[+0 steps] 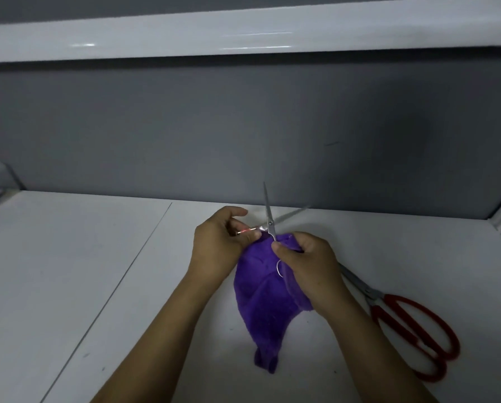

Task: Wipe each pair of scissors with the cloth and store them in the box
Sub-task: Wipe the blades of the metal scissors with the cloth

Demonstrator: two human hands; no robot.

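Small silver scissors (269, 221): blades spread, held over counter (69, 271) centre. One handle pinched in left hand (220, 242) grip; other pinched with purple cloth (266, 301) in right hand (307, 266) grip. Red-handled scissors (412, 327) laid near right.

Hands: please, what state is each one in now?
Left hand: closed, pinching a handle of the small silver metal scissors.
Right hand: closed, gripping the purple fabric cloth against the scissors.
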